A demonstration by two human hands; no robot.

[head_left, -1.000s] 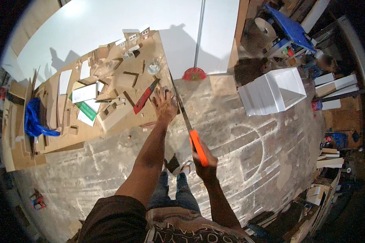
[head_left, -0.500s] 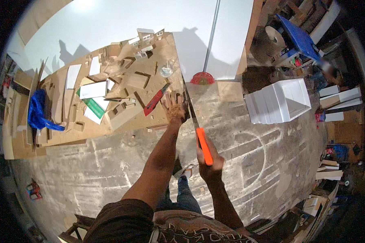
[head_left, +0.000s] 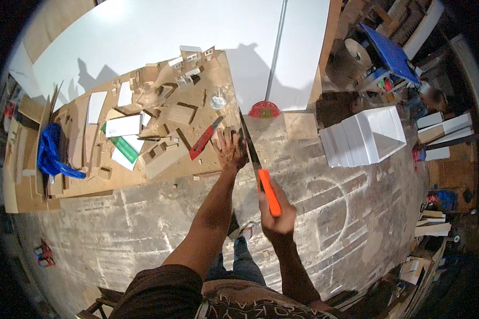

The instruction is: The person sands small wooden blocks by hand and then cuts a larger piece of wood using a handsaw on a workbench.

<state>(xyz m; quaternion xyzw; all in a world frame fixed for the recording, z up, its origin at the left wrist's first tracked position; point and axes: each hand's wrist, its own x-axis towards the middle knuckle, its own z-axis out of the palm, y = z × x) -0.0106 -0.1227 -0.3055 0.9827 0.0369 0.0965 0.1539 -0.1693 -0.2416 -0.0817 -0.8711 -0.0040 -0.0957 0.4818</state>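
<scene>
My left hand [head_left: 230,146] rests at the right edge of the cluttered wooden worktable [head_left: 146,165], fingers apart and bent slightly over a small dark surface. My right hand [head_left: 277,215] is closed round the orange handle of a saw [head_left: 271,191]; its long blade runs up along that table edge, just right of my left hand. A red-handled tool [head_left: 201,141] lies left of my fingers. Wood offcuts [head_left: 181,113], white boards [head_left: 123,125], a clear glass-like object [head_left: 218,101] and a blue bundle [head_left: 53,149] lie on the table.
A large white panel [head_left: 101,32] is beyond the table, with a long pole ending in a red rake-like head [head_left: 263,109]. Stacked white boxes [head_left: 356,138] stand right; behind them a partly visible person [head_left: 415,101] is among materials. The concrete floor [head_left: 314,223] surrounds my feet.
The view has shifted, so the table sits farther right in the frame. My right hand has kept hold of the saw, and my left hand has stayed by the blade, its fingers shifting slightly.
</scene>
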